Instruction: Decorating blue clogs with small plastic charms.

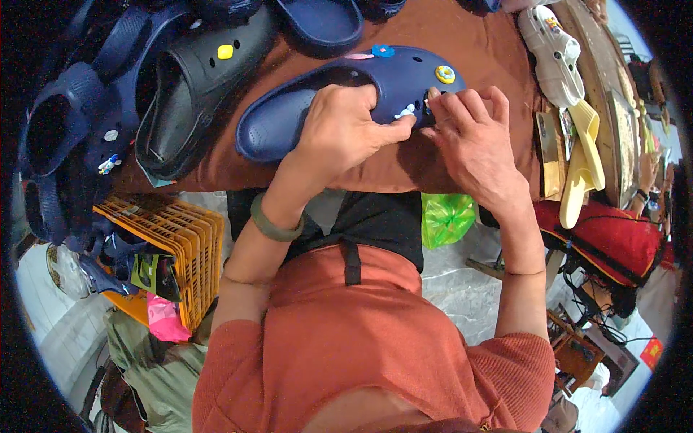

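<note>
Item 1, nearest the lens: the person's orange-red knit top, filling the lower middle, with both bare forearms rising from it.

Item 2, far left: a heap of dark navy clogs, some carrying small charms, above an orange plastic crate holding pink and dark oddments.

Item 3: a black clog with a yellow square charm, lying on the brown-covered worktop.

Item 4: left hand, olive band at the wrist, clamped over the near side wall of the navy clog, thumb pointing toward the toe, steadying it.

Item 5: the navy clog itself, lying crosswise at the worktop's front edge, heel to the left. Its upper bears a blue charm, a yellow ring-shaped charm and a small white charm between the two hands.

Item 6: right hand, fingers curled together and pressing on the clog's toe beside the white charm; whether it pinches anything cannot be told.

Item 7, right: a white clog, pale yellow sandals, a green plastic bag under the worktop, a red bag.

Step judged in hand: seating a charm into a vent hole of the upper. The next move would call for firm, square thumb pressure while the left hand holds the clog from sliding.
</note>
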Demonstrator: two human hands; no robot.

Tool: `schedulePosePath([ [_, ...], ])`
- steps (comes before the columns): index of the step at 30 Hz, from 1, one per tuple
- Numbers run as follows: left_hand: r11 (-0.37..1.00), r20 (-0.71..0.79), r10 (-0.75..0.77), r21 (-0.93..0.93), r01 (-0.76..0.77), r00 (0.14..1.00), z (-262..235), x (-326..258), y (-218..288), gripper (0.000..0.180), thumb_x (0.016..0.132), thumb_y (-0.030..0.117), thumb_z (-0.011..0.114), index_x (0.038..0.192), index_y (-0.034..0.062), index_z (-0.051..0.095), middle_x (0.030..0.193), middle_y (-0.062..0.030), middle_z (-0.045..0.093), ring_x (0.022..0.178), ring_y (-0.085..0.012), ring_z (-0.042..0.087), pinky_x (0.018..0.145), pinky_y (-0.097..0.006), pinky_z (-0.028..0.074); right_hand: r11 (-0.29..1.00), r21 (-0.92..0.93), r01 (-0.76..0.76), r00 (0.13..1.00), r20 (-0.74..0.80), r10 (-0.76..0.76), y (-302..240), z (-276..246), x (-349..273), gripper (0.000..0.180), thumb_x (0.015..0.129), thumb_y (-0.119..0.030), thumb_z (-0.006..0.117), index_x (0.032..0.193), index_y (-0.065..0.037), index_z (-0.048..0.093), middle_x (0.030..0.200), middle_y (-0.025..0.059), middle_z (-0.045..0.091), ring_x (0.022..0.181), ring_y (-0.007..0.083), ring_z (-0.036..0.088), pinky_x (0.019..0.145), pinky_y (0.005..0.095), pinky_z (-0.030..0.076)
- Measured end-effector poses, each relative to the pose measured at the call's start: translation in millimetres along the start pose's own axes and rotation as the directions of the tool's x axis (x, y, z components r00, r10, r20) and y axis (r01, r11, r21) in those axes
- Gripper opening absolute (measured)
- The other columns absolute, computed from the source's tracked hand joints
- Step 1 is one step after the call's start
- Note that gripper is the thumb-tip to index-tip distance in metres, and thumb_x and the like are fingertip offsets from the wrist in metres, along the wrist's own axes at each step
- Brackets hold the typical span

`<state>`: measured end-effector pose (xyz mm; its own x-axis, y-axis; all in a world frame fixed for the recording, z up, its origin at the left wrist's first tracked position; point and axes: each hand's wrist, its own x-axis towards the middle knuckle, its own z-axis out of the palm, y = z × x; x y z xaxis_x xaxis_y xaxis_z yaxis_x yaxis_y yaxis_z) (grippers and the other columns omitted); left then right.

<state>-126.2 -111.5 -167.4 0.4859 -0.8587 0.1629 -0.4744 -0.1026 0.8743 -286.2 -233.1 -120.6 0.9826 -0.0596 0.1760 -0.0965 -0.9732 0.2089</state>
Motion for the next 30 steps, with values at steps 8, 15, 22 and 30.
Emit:
schedulePosePath([
  [8,0.999,-0.079,-0.001,-0.049,-0.003,0.997,3,3,9,0.04,0.069,0.034,0.073,0.062,-0.0025,0.059,0.059,-0.0226,0.057,0.056,-0.0365,0.06,0.054,-0.042,0.048,1.0,0.026,-0.015,0.999,0.051,0.014,-7,4,6,0.045,0.079,-0.03,0.064,0.105,0.006,0.062,0.118,0.0121,0.054,0.102,0.0246,0.048,0.094,0.0466,0.035],
  [15,0.995,-0.075,-0.059,0.071,0.064,0.995,0,0,23,0.035,0.072,0.034,0.068,0.09,0.0042,0.068,0.075,-0.0237,0.064,0.073,-0.0409,0.063,0.068,-0.049,0.05,0.936,-0.35,-0.04,0.998,0.035,0.056,-35,29,-3,0.049,0.075,-0.025,0.055,0.111,0.008,0.061,0.128,0.0226,0.049,0.11,0.0314,0.044,0.1,0.0489,0.033],
  [22,0.992,-0.135,0.042,0.127,-0.025,0.99,-1,-8,19,0.039,0.074,0.039,0.07,0.088,0.0021,0.067,0.074,-0.0236,0.064,0.07,-0.0399,0.064,0.064,-0.047,0.052,0.933,0.206,-0.294,0.893,-0.29,0.345,-40,59,-14,0.07,0.074,-0.029,0.071,0.128,0.007,0.045,0.119,0.021,0.047,0.098,0.0349,0.046,0.087,0.0428,0.042],
  [30,0.841,-0.367,0.447,0.483,-0.244,0.815,-28,-39,12,0.031,0.077,0.031,0.072,0.085,0.0025,0.064,0.087,-0.0116,0.064,0.09,-0.0309,0.058,0.082,-0.04,0.043,0.821,0.483,-0.304,0.809,-0.324,0.49,-36,48,-23,0.079,0.071,-0.016,0.077,0.137,-0.001,0.035,0.126,0.0225,0.038,0.106,0.0405,0.045,0.09,0.0454,0.043],
])
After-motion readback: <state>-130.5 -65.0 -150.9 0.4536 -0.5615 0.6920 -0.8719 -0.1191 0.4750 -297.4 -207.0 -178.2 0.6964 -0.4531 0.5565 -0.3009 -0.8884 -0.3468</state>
